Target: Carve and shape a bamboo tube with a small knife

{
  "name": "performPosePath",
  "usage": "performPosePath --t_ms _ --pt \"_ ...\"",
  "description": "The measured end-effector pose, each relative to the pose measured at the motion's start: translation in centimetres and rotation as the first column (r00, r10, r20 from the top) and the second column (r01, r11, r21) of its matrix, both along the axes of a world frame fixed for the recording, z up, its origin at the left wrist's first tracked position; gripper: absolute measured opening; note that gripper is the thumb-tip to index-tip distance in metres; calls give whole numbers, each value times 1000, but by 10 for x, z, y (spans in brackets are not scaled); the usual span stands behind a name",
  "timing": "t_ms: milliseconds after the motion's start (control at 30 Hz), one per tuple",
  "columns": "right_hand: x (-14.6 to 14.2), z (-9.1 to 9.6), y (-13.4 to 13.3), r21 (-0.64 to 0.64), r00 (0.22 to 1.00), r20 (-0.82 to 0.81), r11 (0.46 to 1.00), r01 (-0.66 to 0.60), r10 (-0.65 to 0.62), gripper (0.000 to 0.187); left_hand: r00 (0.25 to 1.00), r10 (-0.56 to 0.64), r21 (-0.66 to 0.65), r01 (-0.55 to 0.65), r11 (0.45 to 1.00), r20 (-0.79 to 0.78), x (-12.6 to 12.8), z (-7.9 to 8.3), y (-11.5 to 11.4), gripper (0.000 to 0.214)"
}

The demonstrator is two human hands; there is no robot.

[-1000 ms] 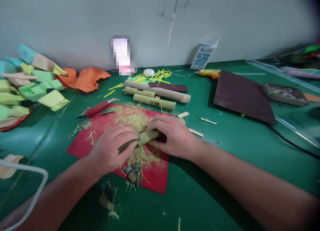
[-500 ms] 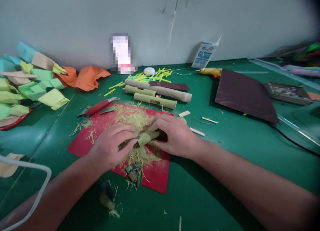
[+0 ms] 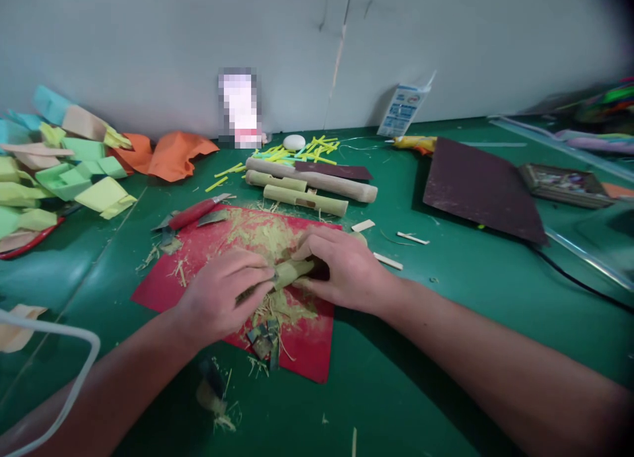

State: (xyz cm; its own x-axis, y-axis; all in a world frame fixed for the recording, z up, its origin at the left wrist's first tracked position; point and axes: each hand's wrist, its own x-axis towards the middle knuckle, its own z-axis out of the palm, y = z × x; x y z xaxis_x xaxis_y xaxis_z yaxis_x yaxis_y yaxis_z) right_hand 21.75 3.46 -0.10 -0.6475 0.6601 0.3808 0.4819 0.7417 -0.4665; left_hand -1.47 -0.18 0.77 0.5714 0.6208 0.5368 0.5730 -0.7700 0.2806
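A short pale-green bamboo tube (image 3: 293, 272) slants between my two hands, just above a red sheet (image 3: 310, 348). My right hand (image 3: 341, 269) grips its right end, fingers over the top and thumb below. My left hand (image 3: 225, 288) is closed at the tube's left end, pinching a small dark piece that looks like sandpaper; most of it is hidden by the fingers. Pale dust (image 3: 270, 236) and fibres cover the red sheet. Dark torn scraps (image 3: 264, 338) lie below my left hand. A red-handled craft knife (image 3: 195, 212) rests at the sheet's upper left edge.
Behind the sheet lie bamboo tubes with cut openings (image 3: 304, 201) and a longer pale stick (image 3: 321, 179). Yellow cut straws (image 3: 317, 150) surround a white oval object (image 3: 294, 142). Folded coloured papers (image 3: 84, 160) are at left; a brown sheet (image 3: 480, 193) and glue gun (image 3: 413, 142) at right.
My left fingers have shifted slightly right along the tube, covering more of the dark piece. My right hand keeps its grip. The view has moved a little.
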Motion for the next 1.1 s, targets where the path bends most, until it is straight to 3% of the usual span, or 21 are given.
performPosePath --t_ms 600,733,1100 --pt "-1 4 0 -19 999 29 999 43 -43 20 999 4 -41 -2 999 52 3 1 0 14" --pt "-1 3 0 -15 999 19 999 35 -35 18 997 -45 -47 47 998 58 1 1 0 16" --pt "-1 2 -1 -15 999 27 999 39 -39 19 999 7 8 -8 1000 43 0 0 0 13"
